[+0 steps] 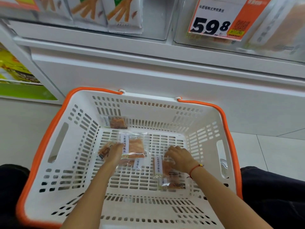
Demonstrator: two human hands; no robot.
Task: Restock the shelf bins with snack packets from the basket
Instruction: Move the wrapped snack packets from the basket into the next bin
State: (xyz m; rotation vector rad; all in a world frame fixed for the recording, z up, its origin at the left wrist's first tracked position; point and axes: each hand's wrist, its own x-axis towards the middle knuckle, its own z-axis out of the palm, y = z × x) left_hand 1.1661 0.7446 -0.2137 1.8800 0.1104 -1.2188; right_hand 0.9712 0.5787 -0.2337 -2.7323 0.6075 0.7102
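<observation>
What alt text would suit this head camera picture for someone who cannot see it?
Two bare hands reach into a white basket with orange handles: the left hand and right hand each rest on clear snack packets. Shelf bins and a price tag are above.

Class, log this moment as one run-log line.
left hand: on packet | right hand: on packet pile | basket: floor, below shelf
</observation>
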